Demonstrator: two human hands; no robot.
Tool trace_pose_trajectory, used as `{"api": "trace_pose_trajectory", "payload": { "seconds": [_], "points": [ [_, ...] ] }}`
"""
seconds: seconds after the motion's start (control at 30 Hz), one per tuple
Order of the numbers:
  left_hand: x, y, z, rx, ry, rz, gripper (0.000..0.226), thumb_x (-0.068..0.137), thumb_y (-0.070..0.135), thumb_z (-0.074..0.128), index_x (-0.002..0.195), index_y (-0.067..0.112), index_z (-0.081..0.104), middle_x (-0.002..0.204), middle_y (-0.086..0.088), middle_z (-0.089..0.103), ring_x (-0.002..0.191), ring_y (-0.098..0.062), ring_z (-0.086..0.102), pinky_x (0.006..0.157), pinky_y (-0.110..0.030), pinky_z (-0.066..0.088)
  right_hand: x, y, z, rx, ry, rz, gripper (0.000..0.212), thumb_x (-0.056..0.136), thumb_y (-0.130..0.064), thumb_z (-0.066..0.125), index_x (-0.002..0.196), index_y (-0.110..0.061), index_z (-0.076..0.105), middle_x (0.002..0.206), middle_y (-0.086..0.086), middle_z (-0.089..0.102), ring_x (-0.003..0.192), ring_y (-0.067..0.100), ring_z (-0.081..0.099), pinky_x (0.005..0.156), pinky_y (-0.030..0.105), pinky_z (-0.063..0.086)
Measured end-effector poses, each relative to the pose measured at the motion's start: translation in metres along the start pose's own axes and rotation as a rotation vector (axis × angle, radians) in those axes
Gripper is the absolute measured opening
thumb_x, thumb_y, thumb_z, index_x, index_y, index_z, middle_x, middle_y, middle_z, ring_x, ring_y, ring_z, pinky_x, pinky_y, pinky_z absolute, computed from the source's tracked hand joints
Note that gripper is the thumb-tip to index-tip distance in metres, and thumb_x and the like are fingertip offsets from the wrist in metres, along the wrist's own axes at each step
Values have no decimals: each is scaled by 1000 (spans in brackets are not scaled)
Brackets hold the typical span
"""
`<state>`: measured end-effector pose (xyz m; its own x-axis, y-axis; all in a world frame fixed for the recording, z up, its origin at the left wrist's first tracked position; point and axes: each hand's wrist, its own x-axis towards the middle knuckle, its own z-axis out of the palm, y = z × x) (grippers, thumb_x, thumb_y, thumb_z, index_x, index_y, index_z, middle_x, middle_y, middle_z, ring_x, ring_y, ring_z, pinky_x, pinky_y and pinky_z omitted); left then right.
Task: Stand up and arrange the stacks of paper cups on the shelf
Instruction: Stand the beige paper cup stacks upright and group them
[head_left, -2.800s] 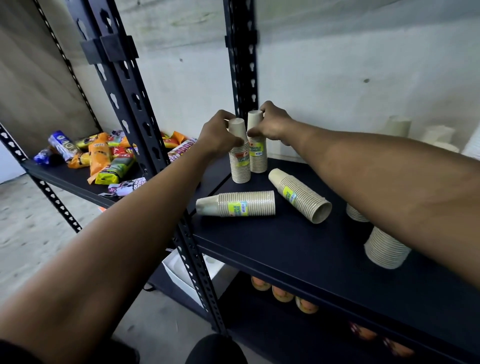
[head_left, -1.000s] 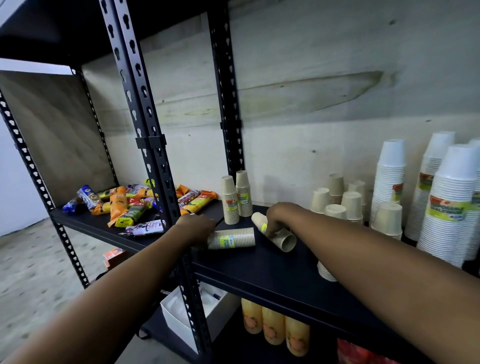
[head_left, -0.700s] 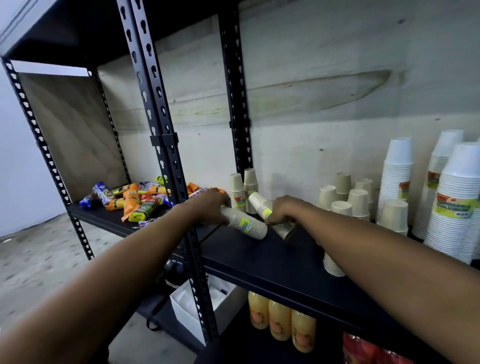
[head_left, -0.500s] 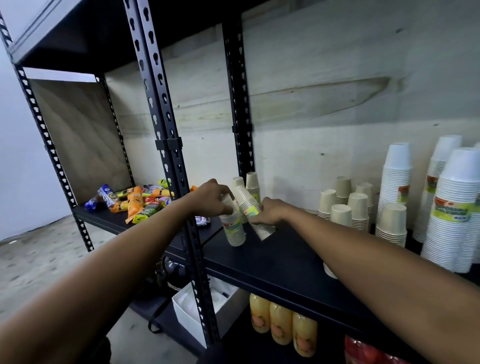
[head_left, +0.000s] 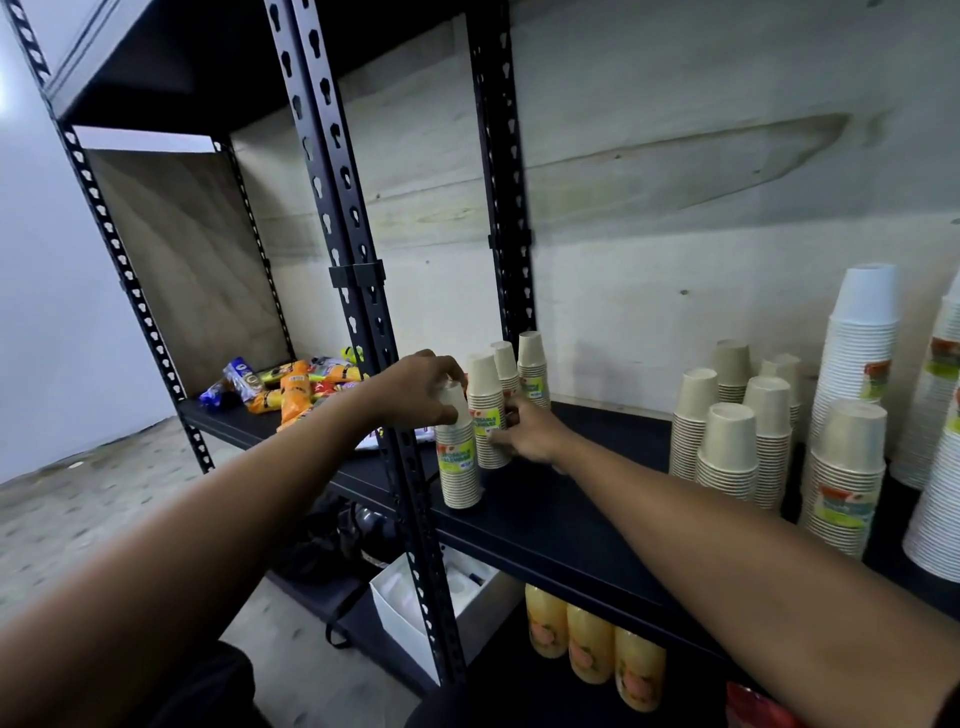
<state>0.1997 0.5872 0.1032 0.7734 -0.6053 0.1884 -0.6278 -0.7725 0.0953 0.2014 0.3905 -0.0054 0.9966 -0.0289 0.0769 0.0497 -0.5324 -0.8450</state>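
While both stacks stand upright on the shelf (head_left: 561, 525), this looks like the setting-down step, with the last small shifts into line left to do. The left hand (head_left: 423, 389) is curled over the top of the front cup stack (head_left: 458, 452), fingers closed on its upper cups. The right hand (head_left: 530, 431) grasps the second cup stack (head_left: 488, 415) low on its side, just behind and right of the first. Two more stacks (head_left: 522, 366) stand just beyond the right hand. Next, I judge, each hand should nudge its stack level with those, then loosen gently so nothing tips.
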Motion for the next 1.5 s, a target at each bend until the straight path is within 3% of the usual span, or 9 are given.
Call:
{"api": "trace_pose_trajectory", "payload": {
  "seconds": [0.2, 0.4, 0.63, 0.87, 1.07, 1.23, 1.37, 1.5],
  "points": [
    [5, -4, 8, -4, 5, 16, 53, 82, 26, 73, 132, 21, 56, 119, -7, 53, 95, -20, 54, 89, -34, 50, 10, 11, 10, -13, -13, -6, 60, 87, -25, 74, 141, -22, 45, 129, 1, 64, 115, 20, 62, 102, 42, 51],
    [9, -7, 13, 34, -50, 10, 55, 84, 31, 70, 135, 24, 50, 123, -6, 49, 107, -25, 52, 95, -39, 49, 11, 18, 11, -31, -31, -10, 63, 88, -26, 73, 143, -21, 43, 131, 1, 62, 114, 18, 62, 100, 40, 52],
    [7, -6, 12, -3, -66, 1, 56, 88, 32, 68, 139, 25, 49, 129, -9, 55, 108, -26, 57, 98, -42, 48, 9, 17, 9, -105, -50, -24, 64, 89, -30, 72, 144, -21, 42, 134, 1, 61, 116, 20, 61, 97, 35, 50],
    [2, -5, 9, -77, -30, -26, 54, 91, 41, 66, 139, 23, 50, 129, -8, 58, 109, -23, 58, 95, -36, 48, 3, 21, -7, -209, -101, 38, 65, 82, -34, 79, 138, -18, 49, 121, 1, 63, 112, 17, 60, 100, 32, 47],
    [11, 2, -1, -136, 56, -25, 49, 92, 42, 65, 135, 22, 55, 124, -4, 60, 110, -18, 58, 91, -30, 46, -1, 17, -44, -223, 68, 43, 37, 82, -35, 77, 112, -18, 63, 109, 0, 64, 105, 20, 62, 90, 32, 49],
    [41, 10, -16, -112, 166, -15, 44, 92, 44, 64, 129, 22, 59, 119, -5, 61, 111, -20, 57, 95, -33, 45, 3, 4, -68, -255, 246, 52, 29, 87, -32, 66, 109, -14, 61, 114, 6, 65, 105, 22, 59, 85, 32, 47],
    [77, 13, -18, -159, 166, -76, 42, 91, 45, 65, 125, 21, 62, 120, -6, 66, 99, -17, 56, 84, -29, 41, 15, 8, -69, -207, 337, 98, 37, 86, -32, 65, 117, -13, 57, 121, 9, 58, 108, 24, 57, 79, 29, 43],
    [111, 10, -14, -223, 118, -124, 47, 89, 46, 69, 127, 18, 62, 120, -5, 66, 109, -21, 59, 89, -29, 42, 31, 17, -63, -81, 424, 132, 50, 87, -32, 67, 131, -13, 50, 132, 10, 50, 114, 25, 55, 82, 29, 44]
  ]
}}
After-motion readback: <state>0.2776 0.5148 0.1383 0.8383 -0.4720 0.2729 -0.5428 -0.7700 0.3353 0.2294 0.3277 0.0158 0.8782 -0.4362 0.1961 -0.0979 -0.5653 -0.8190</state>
